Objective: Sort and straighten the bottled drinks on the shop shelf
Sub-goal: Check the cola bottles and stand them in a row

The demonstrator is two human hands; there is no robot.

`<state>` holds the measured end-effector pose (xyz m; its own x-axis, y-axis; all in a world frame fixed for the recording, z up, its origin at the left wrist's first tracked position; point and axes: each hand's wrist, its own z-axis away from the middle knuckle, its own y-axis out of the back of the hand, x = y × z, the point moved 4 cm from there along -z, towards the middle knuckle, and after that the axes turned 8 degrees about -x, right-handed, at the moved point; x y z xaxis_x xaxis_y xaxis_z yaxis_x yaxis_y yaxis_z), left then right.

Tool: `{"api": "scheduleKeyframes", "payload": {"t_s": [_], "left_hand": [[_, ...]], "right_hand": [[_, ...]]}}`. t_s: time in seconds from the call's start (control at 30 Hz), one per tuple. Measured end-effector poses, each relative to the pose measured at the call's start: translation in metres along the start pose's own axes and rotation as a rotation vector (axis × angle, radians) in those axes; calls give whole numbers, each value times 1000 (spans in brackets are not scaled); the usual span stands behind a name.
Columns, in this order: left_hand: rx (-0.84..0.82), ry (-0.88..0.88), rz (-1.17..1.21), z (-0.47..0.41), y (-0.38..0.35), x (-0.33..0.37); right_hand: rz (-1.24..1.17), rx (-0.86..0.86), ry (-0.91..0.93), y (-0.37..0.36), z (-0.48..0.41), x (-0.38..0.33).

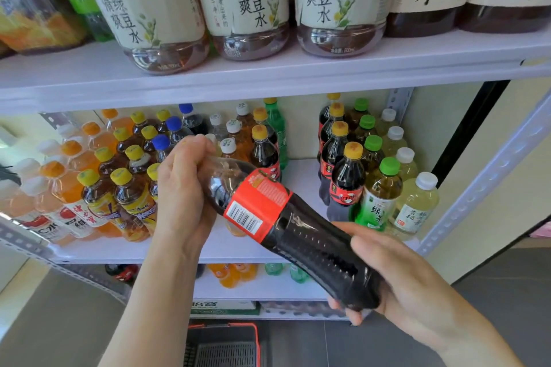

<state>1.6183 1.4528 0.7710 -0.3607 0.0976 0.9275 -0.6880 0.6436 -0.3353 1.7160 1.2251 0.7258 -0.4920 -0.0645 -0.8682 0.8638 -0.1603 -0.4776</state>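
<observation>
Yellow-capped tea bottles point(125, 188) stand in rows at the left of the middle shelf point(301, 179). Just right of them, the left hand point(182, 188) is curled tight round the neck and shoulder of a cola bottle point(310, 243), hiding its cap. The bottle lies tilted in front of the shelf, neck up-left, base down-right, red label with the barcode facing up. The right hand point(399, 283) grips the base, fingers wrapped underneath, thumb on top. Further right on the shelf stand upright cola bottles point(346, 182) and green-capped tea bottles point(383, 197).
</observation>
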Motion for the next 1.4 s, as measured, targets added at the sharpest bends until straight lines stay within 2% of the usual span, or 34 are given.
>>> {"api": "scheduleKeyframes", "payload": {"t_s": [0.13, 0.27, 0.43, 0.57, 0.67, 0.73, 0.83, 0.9, 1.07, 1.3, 1.4], "left_hand": [[24, 53, -86, -6, 4, 0], [25, 106, -108, -9, 3, 0], [92, 224, -134, -6, 8, -11], [83, 218, -54, -8, 7, -19], [59, 138, 90, -5, 1, -23], [72, 122, 173, -4, 0, -26], [92, 106, 227, -1, -2, -30], [109, 105, 245, -1, -3, -32], [98, 153, 219, -1, -4, -37], [99, 293, -75, -3, 0, -40], [51, 309, -136, -3, -1, -41]], "right_hand": [[450, 106, 105, -8, 1, -4], [753, 305, 211, -15, 6, -9], [1066, 403, 402, -11, 8, -12], [1137, 406, 386, -9, 6, -5], [1017, 397, 312, -2, 6, -3], [740, 370, 252, 7, 7, -5], [154, 268, 111, 13, 5, 1], [-102, 208, 11, 11, 2, 6], [-129, 284, 32, 13, 0, 7], [-109, 444, 175, 29, 3, 15], [-20, 465, 239, 37, 4, 17]]}}
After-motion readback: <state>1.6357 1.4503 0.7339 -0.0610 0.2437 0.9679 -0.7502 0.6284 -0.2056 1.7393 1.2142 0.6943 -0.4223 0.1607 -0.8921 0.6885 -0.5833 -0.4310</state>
